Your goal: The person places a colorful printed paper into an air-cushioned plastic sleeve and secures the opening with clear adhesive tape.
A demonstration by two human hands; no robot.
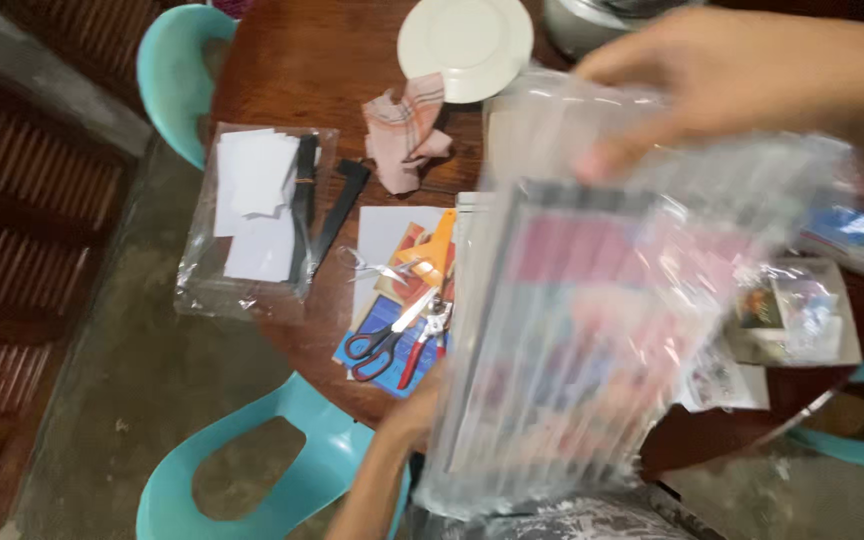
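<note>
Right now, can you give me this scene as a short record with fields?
held: clear plastic pack, blurred
right hand: grips the pack's top edge
left hand: at the pack's lower left edge
table: round, dark wood
on table: scissors, white plate, cloth, bag of white cards
around: turquoise chairs

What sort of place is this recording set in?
Probably a home, at a round wooden table used for crafts: turquoise plastic chairs, a white plate, and scissors on coloured paper.
</note>
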